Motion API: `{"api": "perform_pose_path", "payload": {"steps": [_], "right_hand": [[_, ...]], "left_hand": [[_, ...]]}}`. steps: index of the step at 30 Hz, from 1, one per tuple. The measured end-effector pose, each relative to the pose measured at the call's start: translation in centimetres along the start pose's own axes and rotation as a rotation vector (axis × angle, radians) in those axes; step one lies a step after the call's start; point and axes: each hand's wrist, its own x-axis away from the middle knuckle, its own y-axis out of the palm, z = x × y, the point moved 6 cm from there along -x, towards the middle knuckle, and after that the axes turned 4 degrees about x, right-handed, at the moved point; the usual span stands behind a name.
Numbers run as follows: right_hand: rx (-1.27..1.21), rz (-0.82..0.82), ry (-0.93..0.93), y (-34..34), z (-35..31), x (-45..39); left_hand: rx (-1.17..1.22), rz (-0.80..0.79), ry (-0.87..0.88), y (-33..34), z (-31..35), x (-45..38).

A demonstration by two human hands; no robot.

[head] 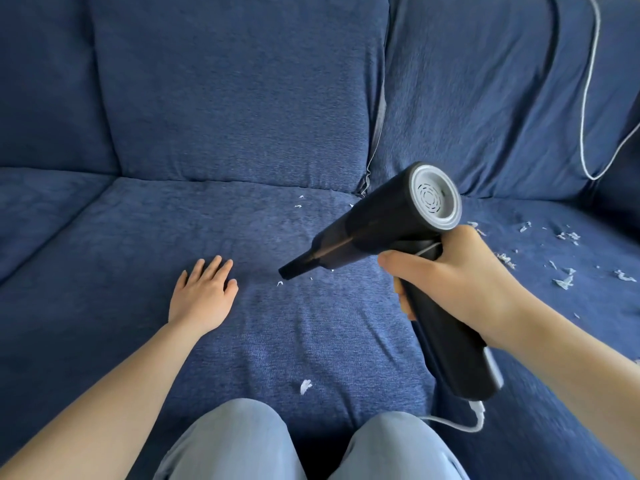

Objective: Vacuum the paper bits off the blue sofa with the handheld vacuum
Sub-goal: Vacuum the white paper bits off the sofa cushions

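Right hand (460,282) grasps a black handheld vacuum (391,223); left hand (204,292) rests flat, released, on the blue fabric sofa (225,116). Many white paper bits (562,282) remain, mostly rightward.

No readable text, labels, brands or numbers anywhere in frame. Handheld vacuum (391,223) body is plain black; its grey rear cap shows only vent slots, no print I can make out. Blue sofa (242,116) fabric carries no tag or logo.
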Motion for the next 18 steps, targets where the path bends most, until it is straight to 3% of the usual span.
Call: {"api": "perform_pose_path", "payload": {"steps": [6,13,18], "right_hand": [[0.044,-0.04,0.003,0.1,0.3,0.7],[0.204,0.137,0.032,-2.6,1.9,0.2],[0.189,0.176,0.045,-3.2,2.8,-0.8]], "left_hand": [[0.009,-0.011,-0.008,0.1,-0.1,0.3],[0.012,0.001,-0.011,0.0,0.0,0.6],[0.017,0.012,-0.013,0.0,0.1,0.5]]}}
